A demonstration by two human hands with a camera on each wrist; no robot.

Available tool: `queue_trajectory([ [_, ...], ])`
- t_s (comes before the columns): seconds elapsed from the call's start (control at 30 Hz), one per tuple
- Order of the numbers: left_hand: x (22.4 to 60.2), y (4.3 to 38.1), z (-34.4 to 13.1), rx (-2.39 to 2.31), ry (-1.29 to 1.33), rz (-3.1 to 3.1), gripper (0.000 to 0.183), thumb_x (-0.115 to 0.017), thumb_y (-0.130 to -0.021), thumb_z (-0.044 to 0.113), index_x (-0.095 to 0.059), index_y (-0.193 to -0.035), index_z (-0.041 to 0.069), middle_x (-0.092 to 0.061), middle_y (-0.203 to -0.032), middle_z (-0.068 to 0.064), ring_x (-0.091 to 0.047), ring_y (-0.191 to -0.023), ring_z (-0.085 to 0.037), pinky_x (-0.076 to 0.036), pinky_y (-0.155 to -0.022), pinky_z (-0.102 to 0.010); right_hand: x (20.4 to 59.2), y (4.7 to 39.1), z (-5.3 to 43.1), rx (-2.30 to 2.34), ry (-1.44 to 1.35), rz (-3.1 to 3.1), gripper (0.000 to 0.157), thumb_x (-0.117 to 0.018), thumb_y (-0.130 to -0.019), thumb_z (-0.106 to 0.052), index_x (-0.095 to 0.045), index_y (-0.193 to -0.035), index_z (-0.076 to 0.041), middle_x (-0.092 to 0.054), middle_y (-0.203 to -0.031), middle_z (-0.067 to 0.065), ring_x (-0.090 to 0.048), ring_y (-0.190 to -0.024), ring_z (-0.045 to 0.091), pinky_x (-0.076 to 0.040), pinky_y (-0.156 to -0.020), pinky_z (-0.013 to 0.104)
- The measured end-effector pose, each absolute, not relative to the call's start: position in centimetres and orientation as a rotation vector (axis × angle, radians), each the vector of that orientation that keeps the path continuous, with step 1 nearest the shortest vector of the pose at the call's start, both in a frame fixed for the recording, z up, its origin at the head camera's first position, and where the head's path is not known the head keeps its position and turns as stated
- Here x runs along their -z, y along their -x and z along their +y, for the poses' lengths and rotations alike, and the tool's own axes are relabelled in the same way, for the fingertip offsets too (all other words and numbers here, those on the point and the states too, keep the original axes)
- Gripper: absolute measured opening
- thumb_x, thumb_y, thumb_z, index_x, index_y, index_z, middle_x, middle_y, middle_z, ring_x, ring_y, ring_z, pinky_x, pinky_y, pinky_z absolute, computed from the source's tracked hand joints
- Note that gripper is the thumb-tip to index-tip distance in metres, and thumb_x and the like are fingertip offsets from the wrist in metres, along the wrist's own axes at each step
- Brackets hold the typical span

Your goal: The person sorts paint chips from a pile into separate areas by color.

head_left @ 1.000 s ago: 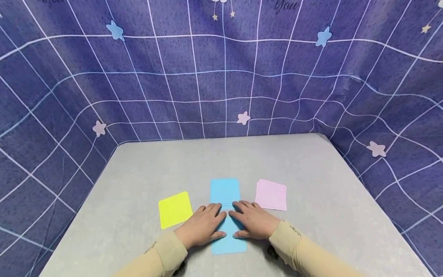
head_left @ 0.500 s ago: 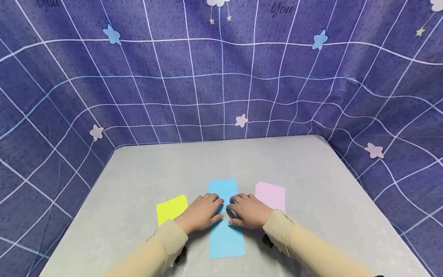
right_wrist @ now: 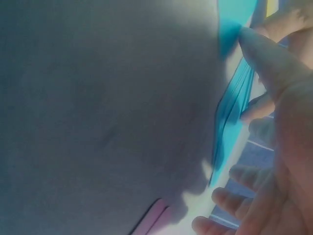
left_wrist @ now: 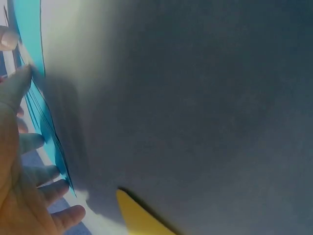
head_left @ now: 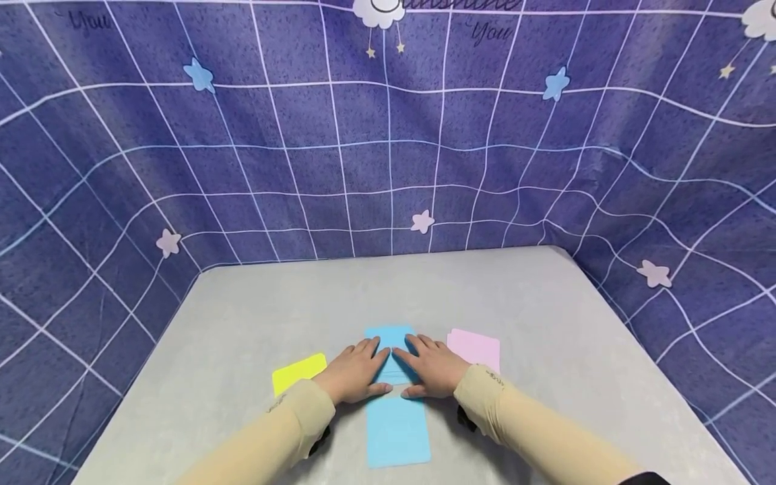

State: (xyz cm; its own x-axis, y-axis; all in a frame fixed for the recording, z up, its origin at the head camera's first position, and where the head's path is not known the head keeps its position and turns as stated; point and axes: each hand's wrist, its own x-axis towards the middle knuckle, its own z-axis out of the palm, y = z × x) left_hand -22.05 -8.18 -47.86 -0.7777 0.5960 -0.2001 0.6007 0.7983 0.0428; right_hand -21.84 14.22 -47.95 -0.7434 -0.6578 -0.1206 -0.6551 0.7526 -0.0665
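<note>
Left hand (head_left: 356, 372) and right hand (head_left: 435, 369) flank the far blue stack (head_left: 394, 369), fingers loosely extended, touching its sides without gripping. Yellow paper (head_left: 297, 372) lies left on the counter (head_left: 242, 296), pink papers (head_left: 477, 349) right, near blue paper (head_left: 397, 432) just apart. Colour separation looks done; the 2 blue groups remain unjoined, the far one's layers not yet flush.

A curtained-off tabletop work area is seen, its grey table (head_left: 388, 289) enclosed on three sides by blue-purple cloth (head_left: 364, 168) printed with stars (head_left: 422, 221); the wider room is hidden.
</note>
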Motion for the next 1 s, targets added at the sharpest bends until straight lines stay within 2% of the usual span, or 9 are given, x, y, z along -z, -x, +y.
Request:
queue_trajectory([
  [0.17, 48.3, 22.2, -8.4, 0.043, -0.964, 2.796, 0.071, -0.056, -0.103, 0.055, -0.044, -0.158, 0.011, -0.036, -0.162, -0.02, -0.036, -0.148, -0.035, -0.038, -0.113, -0.053, 48.4, 22.1, 14.3, 0.046, 1.017, 2.796, 0.074, -0.063, -0.098, -0.057, -0.046, -0.156, -0.015, -0.037, -0.16, 0.021, -0.039, -0.145, 0.04, -0.041, -0.11, 0.056],
  [0.37, 48.6, 22.7, -8.5, 0.035, -0.956, 2.816, 0.076, -0.056, -0.102, 0.058, -0.042, -0.158, 0.009, -0.037, -0.161, -0.02, -0.037, -0.147, -0.035, -0.039, -0.112, -0.054, 48.6, 22.7, 14.3, 0.059, 1.034, 2.797, 0.068, -0.062, -0.1, -0.056, -0.049, -0.154, -0.016, -0.04, -0.158, 0.022, -0.041, -0.144, 0.039, -0.042, -0.109, 0.056],
  [0.57, 49.1, 23.4, -8.6, -0.033, -0.944, 2.804, 0.086, -0.056, -0.099, 0.065, -0.038, -0.16, 0.006, -0.03, -0.164, -0.024, -0.029, -0.151, -0.039, -0.034, -0.117, -0.053, 48.6, 23.1, 14.3, 0.075, 1.036, 2.79, 0.077, -0.064, -0.098, -0.057, -0.041, -0.16, -0.017, -0.034, -0.161, 0.022, -0.04, -0.144, 0.04, -0.043, -0.108, 0.057],
  [0.67, 49.0, 23.8, -8.7, -0.093, -0.916, 2.794, 0.094, -0.06, -0.095, 0.068, -0.036, -0.16, 0.005, -0.026, -0.164, -0.026, -0.025, -0.152, -0.041, -0.031, -0.118, -0.053, 48.2, 23.4, 14.1, 0.094, 1.029, 2.782, 0.081, -0.065, -0.097, -0.057, -0.036, -0.162, -0.017, -0.03, -0.163, 0.024, -0.037, -0.145, 0.042, -0.041, -0.11, 0.057],
  [0.8, 49.1, 24.2, -8.8, -0.124, -0.881, 2.785, 0.102, -0.064, -0.09, 0.072, -0.035, -0.16, 0.003, -0.025, -0.165, -0.026, -0.024, -0.152, -0.041, -0.03, -0.119, -0.053, 48.0, 23.6, 13.8, 0.095, 1.005, 2.772, 0.081, -0.065, -0.097, -0.058, -0.038, -0.161, -0.016, -0.032, -0.161, 0.025, -0.036, -0.146, 0.042, -0.039, -0.111, 0.057],
  [1.0, 49.7, 24.5, -9.0, -0.126, -0.896, 2.786, 0.1, -0.062, -0.091, 0.071, -0.036, -0.16, 0.003, -0.029, -0.164, -0.023, -0.028, -0.151, -0.04, -0.032, -0.118, -0.054, 48.4, 23.8, 13.7, 0.101, 0.982, 2.769, 0.08, -0.065, -0.096, -0.06, -0.042, -0.159, -0.016, -0.036, -0.16, 0.022, -0.036, -0.147, 0.039, -0.039, -0.112, 0.056],
])
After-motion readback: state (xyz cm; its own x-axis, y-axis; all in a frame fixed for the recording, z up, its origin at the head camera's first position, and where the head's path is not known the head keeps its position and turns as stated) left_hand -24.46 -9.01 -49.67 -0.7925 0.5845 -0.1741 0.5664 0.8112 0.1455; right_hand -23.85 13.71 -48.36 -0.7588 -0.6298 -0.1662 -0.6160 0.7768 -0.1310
